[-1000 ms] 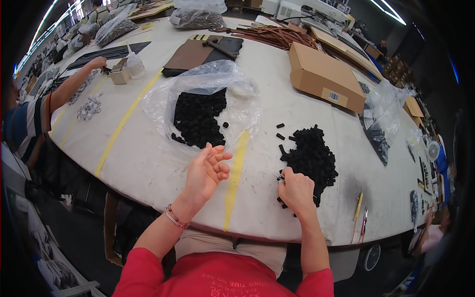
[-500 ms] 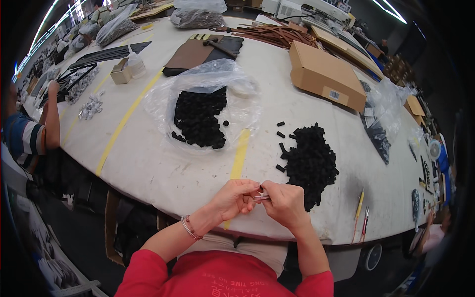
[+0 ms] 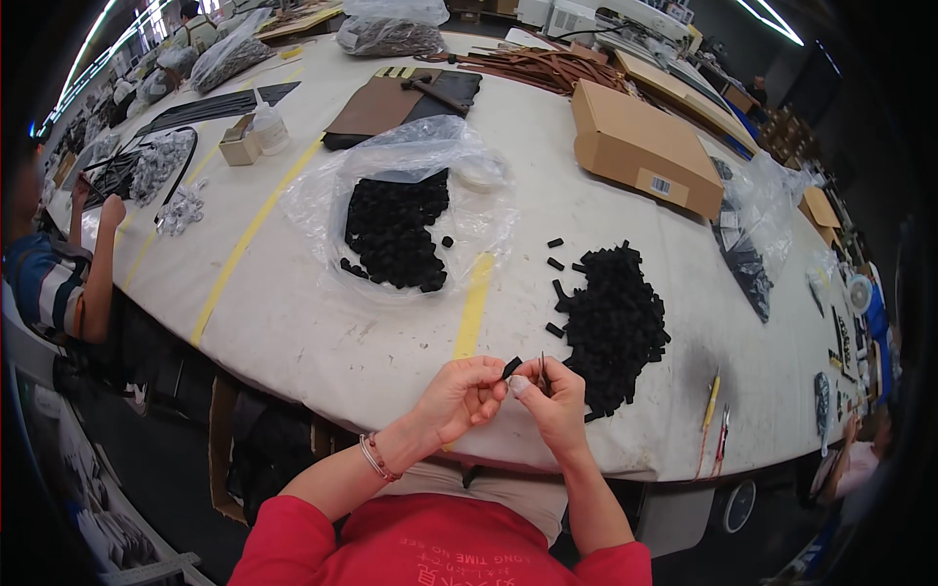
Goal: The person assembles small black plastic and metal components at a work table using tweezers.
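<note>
My left grip [image 3: 455,397] pinching a black piece [image 3: 512,367], right grip [image 3: 555,402] holding a metal tool [image 3: 544,372], barcoded label [image 3: 660,188] on cardboard box [image 3: 635,137], lettered red shirt [image 3: 376,547]

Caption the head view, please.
Left hand holds a small black piece, right hand a slim tool, near a black heap.

Pale table [image 3: 283,313], black pile [image 3: 616,322], brown box [image 3: 635,142], 2 tools [image 3: 710,403]

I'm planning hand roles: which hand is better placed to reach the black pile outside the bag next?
Probably the right hand: it sits nearer that black pile; the left hand is farther off.
</note>
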